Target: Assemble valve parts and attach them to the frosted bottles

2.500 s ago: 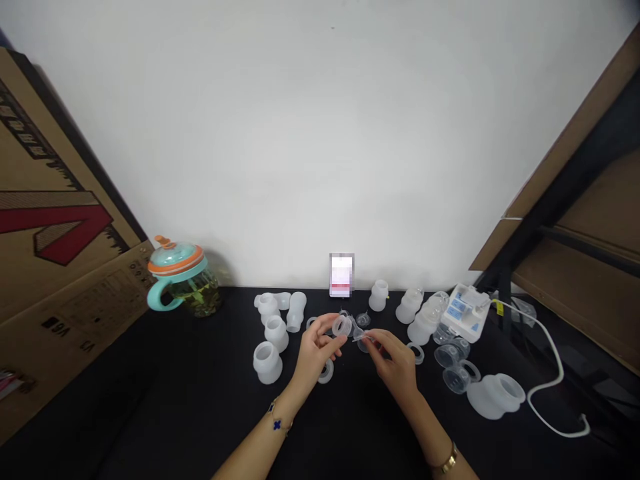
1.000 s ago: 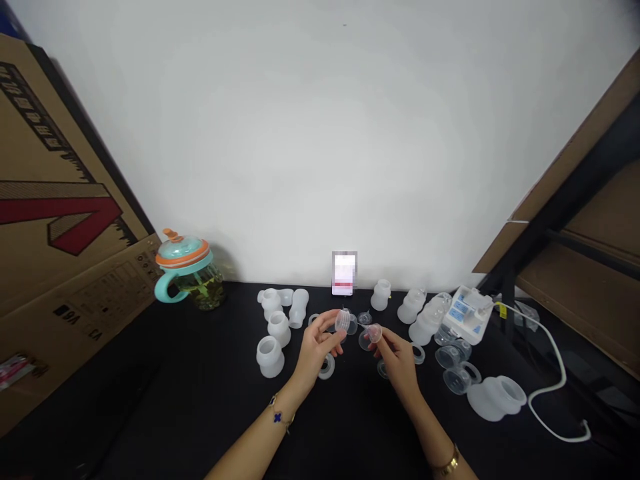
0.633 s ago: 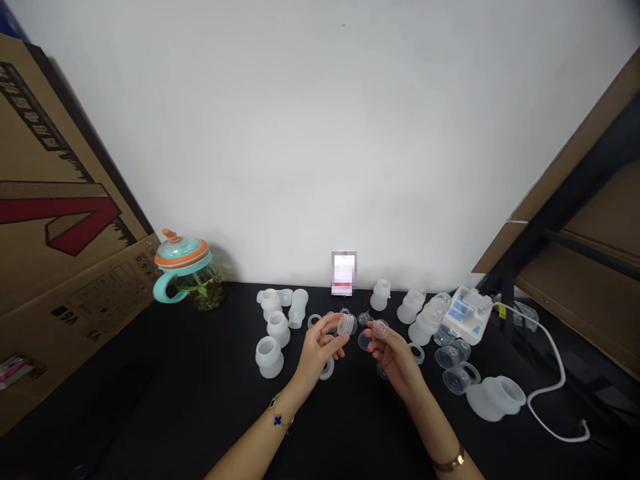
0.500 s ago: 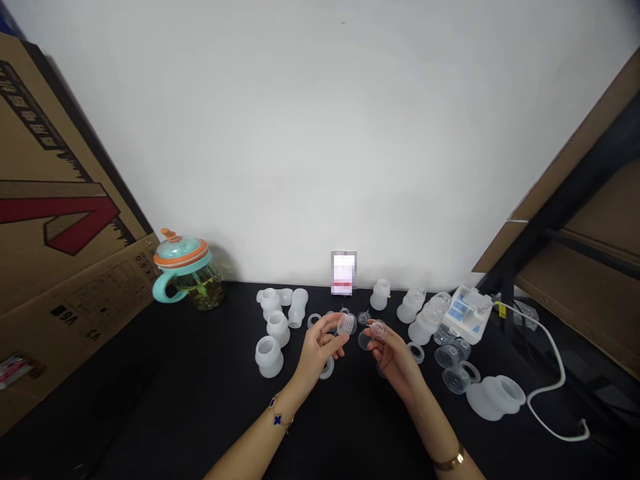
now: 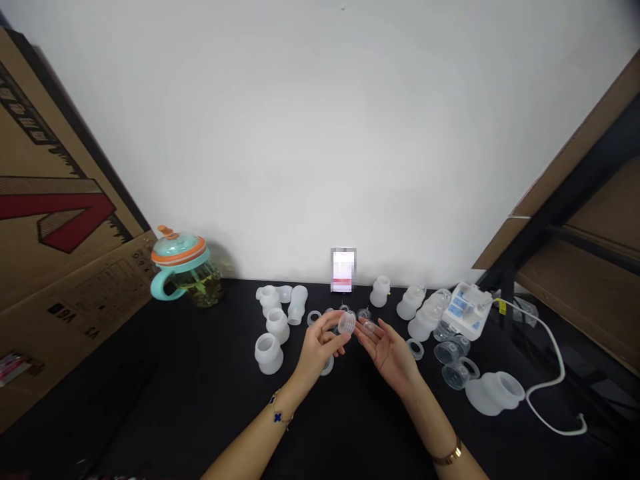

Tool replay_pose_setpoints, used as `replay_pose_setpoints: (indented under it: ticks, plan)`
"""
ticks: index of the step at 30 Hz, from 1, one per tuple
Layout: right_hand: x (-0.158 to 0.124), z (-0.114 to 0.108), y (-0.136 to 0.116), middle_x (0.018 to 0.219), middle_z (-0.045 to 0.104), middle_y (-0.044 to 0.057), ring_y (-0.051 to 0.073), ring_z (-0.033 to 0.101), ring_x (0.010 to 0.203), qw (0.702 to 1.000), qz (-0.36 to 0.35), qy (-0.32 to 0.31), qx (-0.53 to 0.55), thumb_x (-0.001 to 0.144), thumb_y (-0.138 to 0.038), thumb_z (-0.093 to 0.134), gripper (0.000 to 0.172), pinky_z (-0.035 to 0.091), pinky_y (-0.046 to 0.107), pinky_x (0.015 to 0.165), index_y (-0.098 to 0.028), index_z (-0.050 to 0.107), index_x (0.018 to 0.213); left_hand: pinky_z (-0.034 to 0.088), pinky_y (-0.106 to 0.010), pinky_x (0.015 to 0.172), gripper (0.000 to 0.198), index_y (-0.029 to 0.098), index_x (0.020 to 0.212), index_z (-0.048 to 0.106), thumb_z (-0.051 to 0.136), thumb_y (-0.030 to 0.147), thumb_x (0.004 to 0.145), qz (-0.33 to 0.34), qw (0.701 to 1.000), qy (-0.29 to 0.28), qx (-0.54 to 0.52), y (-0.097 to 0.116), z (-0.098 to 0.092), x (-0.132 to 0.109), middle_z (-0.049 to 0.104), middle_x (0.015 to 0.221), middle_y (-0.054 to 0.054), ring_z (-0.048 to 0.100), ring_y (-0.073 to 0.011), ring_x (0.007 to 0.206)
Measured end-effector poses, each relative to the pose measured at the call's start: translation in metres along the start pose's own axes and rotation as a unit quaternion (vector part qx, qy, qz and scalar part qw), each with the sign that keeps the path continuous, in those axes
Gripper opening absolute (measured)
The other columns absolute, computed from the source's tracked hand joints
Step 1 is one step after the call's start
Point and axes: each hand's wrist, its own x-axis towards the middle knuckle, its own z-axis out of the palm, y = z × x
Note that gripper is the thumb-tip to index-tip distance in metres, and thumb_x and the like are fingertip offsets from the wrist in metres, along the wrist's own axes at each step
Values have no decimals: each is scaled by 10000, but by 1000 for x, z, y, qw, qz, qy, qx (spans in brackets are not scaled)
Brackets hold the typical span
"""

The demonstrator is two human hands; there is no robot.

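Observation:
Between the thumb and fingers of my left hand (image 5: 323, 340) is a clear threaded bottle collar (image 5: 347, 323). Close beside it, my right hand (image 5: 393, 357) is turned palm up, its fingers stretched out and apart. A clear bottle nipple (image 5: 369, 325) rests on those fingers; its outline is faint. White ring (image 5: 327, 365) lies on the table just under my left hand, partly covered. Behind both hands are several small clear parts, among them a nipple-like piece (image 5: 363, 313) and a ring (image 5: 314, 318). Another pale ring (image 5: 416, 349) lies to the right of my right hand.
White bottle bodies (image 5: 269, 353) stand at the left, near a teapot (image 5: 187, 270). On the right are more bottles (image 5: 425, 319), clear cups (image 5: 455, 375), a white bottle on its side (image 5: 495, 393), a white device (image 5: 467, 310) and its cable (image 5: 560, 360). A blurred screen (image 5: 343, 270) leans against the wall.
My right hand has turned palm up and loosened its pinch, so the nipple lies on its fingers. My left hand keeps the threaded collar in nearly the same spot.

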Motion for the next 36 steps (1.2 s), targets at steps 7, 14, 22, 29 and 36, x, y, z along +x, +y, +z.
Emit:
replay_pose_setpoints:
  ticks: [7, 14, 22, 29, 36]
  plan:
    - [-2, 3, 3, 1206, 723, 183, 244, 664, 1195, 997, 43, -12, 55, 992, -192, 473, 275, 524, 369, 1049, -68, 666, 1143, 451, -215, 484, 528, 181, 1173, 641, 815, 383, 717, 5, 1000, -8, 14, -1, 0, 0, 699, 1222, -139, 595, -78, 531]
    - [-3, 4, 2, 1209, 723, 177, 257, 658, 1202, 995, 61, -15, 80, 1003, -288, 492, 287, 502, 408, 1060, -95, 640, 1155, 428, -198, 496, 476, 191, 1181, 654, 788, 336, 749, 56, 994, 36, 91, -5, 1, -1, 712, 1165, -98, 572, -81, 583]
    - [-4, 6, 1, 1276, 693, 166, 271, 611, 1264, 993, 72, -23, 93, 991, -355, 512, 349, 473, 410, 1081, -98, 643, 1189, 449, -206, 537, 432, 220, 1181, 672, 755, 270, 760, 62, 980, 88, 167, -12, -2, 3, 724, 1105, -68, 627, -139, 724]
    - [0, 1, 6, 1243, 720, 134, 244, 648, 1218, 996, 45, -4, 73, 978, -187, 494, 266, 473, 393, 1090, -107, 686, 1144, 484, -222, 534, 456, 232, 1178, 701, 781, 342, 742, 72, 976, 108, 176, -12, -3, 2, 734, 1061, -71, 653, -167, 754]
    - [0, -1, 11, 1227, 729, 120, 233, 676, 1174, 999, 38, 8, 35, 956, -194, 574, 236, 498, 387, 1067, -125, 697, 1146, 490, -217, 546, 461, 219, 1202, 686, 765, 320, 759, 59, 978, 103, 172, -10, -1, 2, 725, 1108, -83, 656, -180, 814]
